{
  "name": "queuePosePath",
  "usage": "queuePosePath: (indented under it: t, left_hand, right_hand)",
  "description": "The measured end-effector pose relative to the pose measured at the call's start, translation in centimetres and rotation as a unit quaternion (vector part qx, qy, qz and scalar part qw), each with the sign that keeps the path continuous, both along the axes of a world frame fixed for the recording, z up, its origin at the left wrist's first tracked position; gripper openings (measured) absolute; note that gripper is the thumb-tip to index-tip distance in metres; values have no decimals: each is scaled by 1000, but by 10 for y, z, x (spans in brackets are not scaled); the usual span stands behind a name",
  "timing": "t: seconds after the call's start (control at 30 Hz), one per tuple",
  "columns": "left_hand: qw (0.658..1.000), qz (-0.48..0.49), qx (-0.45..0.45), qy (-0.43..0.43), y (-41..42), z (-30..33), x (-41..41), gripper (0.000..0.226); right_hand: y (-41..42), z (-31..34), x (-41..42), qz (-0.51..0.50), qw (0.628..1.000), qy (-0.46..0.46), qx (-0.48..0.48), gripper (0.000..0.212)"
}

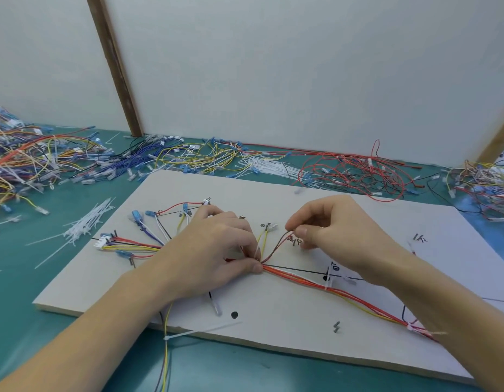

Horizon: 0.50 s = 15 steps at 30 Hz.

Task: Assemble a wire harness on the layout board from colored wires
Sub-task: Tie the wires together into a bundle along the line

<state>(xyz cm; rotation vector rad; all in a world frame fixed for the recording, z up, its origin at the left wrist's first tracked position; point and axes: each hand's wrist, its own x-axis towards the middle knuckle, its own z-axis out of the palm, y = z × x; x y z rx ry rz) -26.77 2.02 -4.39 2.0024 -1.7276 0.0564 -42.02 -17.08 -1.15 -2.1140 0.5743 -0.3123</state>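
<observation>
The green table (pixel 47 278) carries the layout board (pixel 245 190), loose cable ties (pixel 87 224) — and colored wires (pixel 188 157) heaped along the wall.

Bright, even, diffuse light across the whole frame, apparently from overhead. No glare, no blown highlights. Only soft, faint shadows beneath the left hand (pixel 217 250) and right hand (pixel 338 230) on the pale layout board (pixel 273 329). Slightly soft overall, with compression smear. Sharpest at centre; wire piles (pixel 33 159) at upper left and far right smeared and blurred. Strong wide-angle distortion: wall post (pixel 115 66) leaning, board edges bowed, forearms stretched toward the lower corners. Cool, greenish cast from the tabletop (pixel 19 264).
</observation>
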Motion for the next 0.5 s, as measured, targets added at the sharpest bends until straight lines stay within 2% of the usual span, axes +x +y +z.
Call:
queuePosePath:
  t: [0.07,0.13,0.2,0.27,0.33,0.4,0.43,0.5]
  left_hand:
    - [1000,0,0,-3,0,0,0,22]
    - [1000,-1,-1,-9,1,0,-1,22]
    - [1000,-2,2,-12,2,2,-2,21]
    - [1000,-2,8,-12,1,3,-2,19]
    - [1000,0,10,-8,1,3,-2,19]
    - [1000,2,9,2,2,2,-2,21]
    - [1000,2,9,6,3,2,-2,21]
    - [1000,2,8,8,3,3,-3,22]
  right_hand:
    - [-4,7,1,39,997,61,-29,23]
    - [-13,16,-1,77,988,131,-11,14]
    - [-19,23,-1,112,976,186,-21,23]
    - [-21,22,7,103,978,179,-35,32]
    - [-18,14,21,90,981,152,-76,22]
    - [-16,9,36,100,967,146,-185,8]
    - [-15,8,42,111,954,149,-233,8]
    - [-15,9,50,131,943,157,-262,11]
